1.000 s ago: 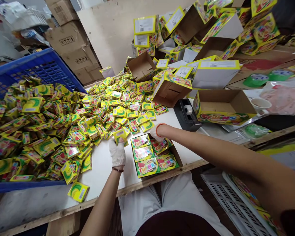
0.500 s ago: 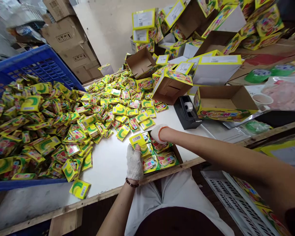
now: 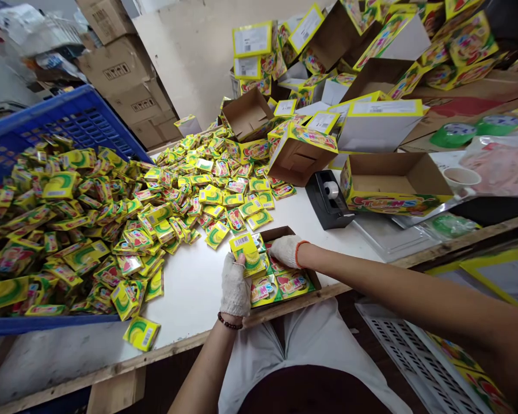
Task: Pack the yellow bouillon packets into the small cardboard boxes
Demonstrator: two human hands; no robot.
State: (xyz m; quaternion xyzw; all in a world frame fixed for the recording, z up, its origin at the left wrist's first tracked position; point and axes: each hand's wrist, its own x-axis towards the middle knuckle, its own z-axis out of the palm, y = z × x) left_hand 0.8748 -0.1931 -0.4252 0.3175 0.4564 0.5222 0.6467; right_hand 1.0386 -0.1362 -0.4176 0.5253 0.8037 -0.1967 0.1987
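Yellow packet is held in the left hand, thumb on its face, over the open box's ten-o'clock corner. Right hand reaches inside at one o'clock; its grip cannot be determined. Packet appears light, fairly stiff, slick; hold by opposite edges, as squeezing may dent it.
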